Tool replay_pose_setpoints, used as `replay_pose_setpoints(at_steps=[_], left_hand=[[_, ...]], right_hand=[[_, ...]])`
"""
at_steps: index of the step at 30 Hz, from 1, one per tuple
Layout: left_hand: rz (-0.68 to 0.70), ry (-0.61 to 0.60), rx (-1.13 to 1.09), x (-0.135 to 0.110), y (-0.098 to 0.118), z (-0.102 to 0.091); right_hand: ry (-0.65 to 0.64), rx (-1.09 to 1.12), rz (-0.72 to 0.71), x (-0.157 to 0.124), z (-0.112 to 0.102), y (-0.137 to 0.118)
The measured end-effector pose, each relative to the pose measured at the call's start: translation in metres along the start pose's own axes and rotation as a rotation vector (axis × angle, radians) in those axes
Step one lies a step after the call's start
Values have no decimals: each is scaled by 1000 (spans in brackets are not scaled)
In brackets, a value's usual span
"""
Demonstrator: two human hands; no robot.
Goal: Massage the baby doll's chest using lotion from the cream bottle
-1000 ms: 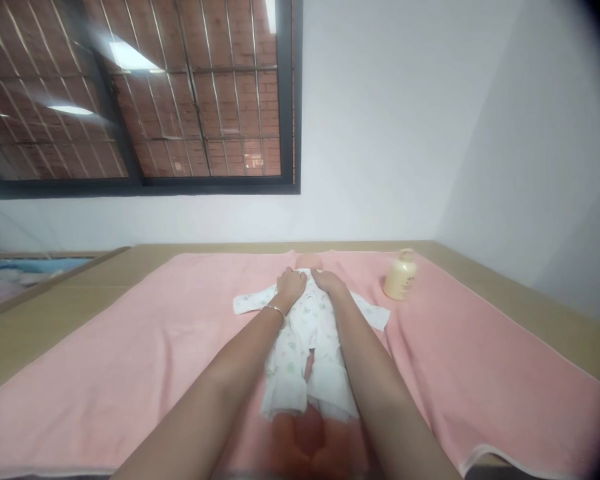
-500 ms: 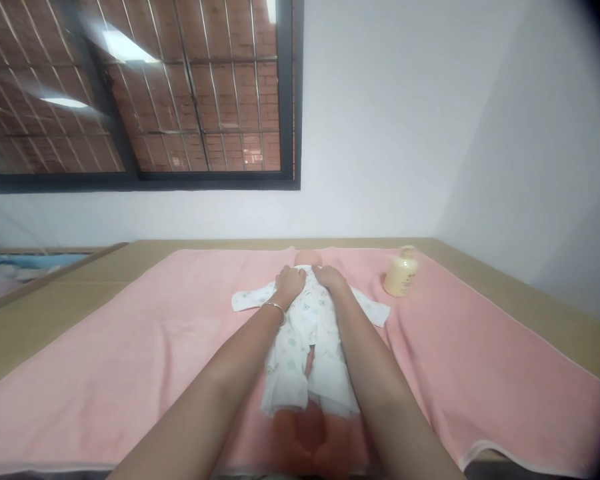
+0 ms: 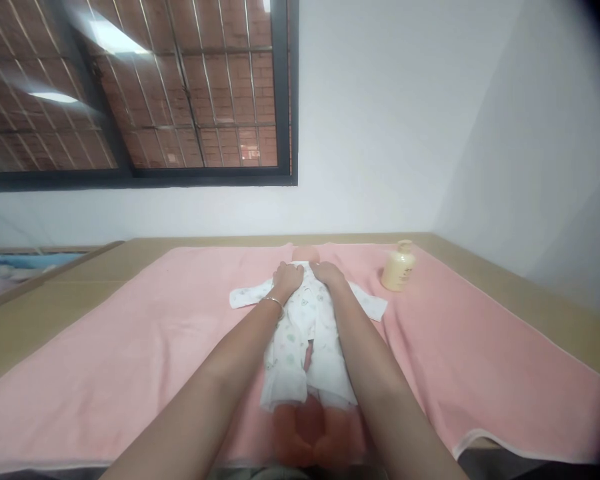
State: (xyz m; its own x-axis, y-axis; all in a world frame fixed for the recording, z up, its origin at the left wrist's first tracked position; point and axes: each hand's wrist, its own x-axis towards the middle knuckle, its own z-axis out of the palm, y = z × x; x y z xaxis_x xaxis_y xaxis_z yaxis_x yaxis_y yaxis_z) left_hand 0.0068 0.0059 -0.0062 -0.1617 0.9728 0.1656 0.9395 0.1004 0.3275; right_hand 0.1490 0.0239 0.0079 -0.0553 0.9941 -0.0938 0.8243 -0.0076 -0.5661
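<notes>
A baby doll lies on its back on a pink towel, its head at the far end and its bent legs towards me. White printed baby clothes cover its body, with the sleeves spread to both sides and the trouser legs reaching down to its shins. At the left of the collar my left hand, with a bangle on the wrist, has its fingers closed on the cloth. My right hand pinches the collar on the other side. Both fingertips are partly hidden.
A pale yellow pump bottle stands on the towel at the back right. Under the towel is a tan surface running to the white wall. A barred window is at upper left; folded cloths lie at far left.
The whole view has shifted slightly. Both hands stay at the collar, and the doll and clothes look the same.
</notes>
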Motion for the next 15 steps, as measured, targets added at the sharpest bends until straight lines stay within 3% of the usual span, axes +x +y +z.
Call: replay_pose_setpoints(at_steps=[15], left_hand=[[-2,6,-36,4,-3,5]], right_hand=[[-31,49,30,-4,-1,7]])
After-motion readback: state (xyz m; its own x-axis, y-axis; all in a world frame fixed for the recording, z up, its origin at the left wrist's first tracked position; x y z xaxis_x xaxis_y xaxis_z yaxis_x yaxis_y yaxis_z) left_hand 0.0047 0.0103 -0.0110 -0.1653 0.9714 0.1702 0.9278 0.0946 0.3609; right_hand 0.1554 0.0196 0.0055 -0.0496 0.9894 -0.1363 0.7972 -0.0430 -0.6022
